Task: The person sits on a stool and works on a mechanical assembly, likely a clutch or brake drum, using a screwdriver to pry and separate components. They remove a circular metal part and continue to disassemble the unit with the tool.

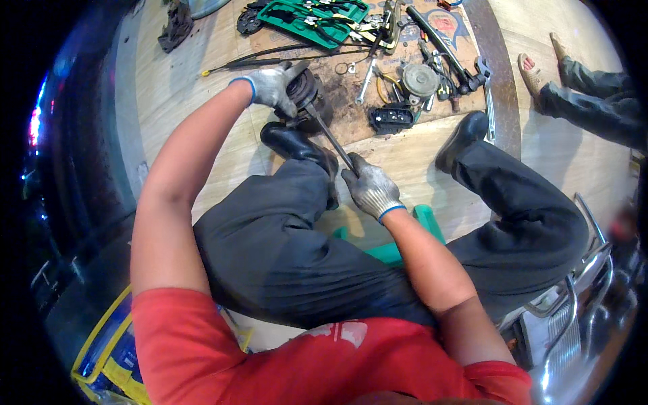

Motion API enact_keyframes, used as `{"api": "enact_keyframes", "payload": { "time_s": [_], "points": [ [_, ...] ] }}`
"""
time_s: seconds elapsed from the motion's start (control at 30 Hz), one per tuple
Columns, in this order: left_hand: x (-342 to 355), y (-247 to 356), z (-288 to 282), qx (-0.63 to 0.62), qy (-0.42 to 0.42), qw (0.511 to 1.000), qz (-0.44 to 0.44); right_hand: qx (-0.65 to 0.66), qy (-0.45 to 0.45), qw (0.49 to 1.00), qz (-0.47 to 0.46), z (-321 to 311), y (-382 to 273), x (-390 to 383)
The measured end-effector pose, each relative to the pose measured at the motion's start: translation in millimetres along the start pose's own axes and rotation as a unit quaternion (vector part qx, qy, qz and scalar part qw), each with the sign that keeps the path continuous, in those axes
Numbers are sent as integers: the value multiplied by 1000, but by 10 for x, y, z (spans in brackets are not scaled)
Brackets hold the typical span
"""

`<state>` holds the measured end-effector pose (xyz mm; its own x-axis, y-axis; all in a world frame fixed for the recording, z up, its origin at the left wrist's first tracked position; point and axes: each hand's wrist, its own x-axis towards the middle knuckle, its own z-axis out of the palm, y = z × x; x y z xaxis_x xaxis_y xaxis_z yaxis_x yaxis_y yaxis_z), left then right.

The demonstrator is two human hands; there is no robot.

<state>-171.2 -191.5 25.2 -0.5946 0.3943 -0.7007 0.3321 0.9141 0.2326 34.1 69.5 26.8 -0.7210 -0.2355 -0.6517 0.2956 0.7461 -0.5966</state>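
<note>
My left hand (272,86), in a grey-white work glove, is closed around the edge of a dark, greasy round metal part (314,101) that stands near my left shoe. In my gloved right hand (371,186) is the near end of a long metal bar tool (329,136). The bar slants up and to the left, and its far end meets the face of the round part. Whether that end is a socket, a blade or a plain tip cannot be made out.
Soiled cardboard (354,128) covers the floor ahead. On it lie a green tool tray (317,20), a combination wrench (366,79), a round silver part (420,81), a black housing (391,119) and a long dark bar (439,46). Another person's legs (587,101) are at right.
</note>
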Motion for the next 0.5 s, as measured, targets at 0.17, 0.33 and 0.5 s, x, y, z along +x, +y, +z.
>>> {"api": "enact_keyframes", "payload": {
  "time_s": [0.17,0.33,0.5],
  "points": [
    [-21,137,122,21,33,999,0,7,17,1000,3,76,111,24],
    [-25,213,82,35,36,999,-2,21,5,1000,3,24,93,4],
    [-13,175,72,52,42,997,29,27,-14,1000,-6,-22,182,65]
  ]
}}
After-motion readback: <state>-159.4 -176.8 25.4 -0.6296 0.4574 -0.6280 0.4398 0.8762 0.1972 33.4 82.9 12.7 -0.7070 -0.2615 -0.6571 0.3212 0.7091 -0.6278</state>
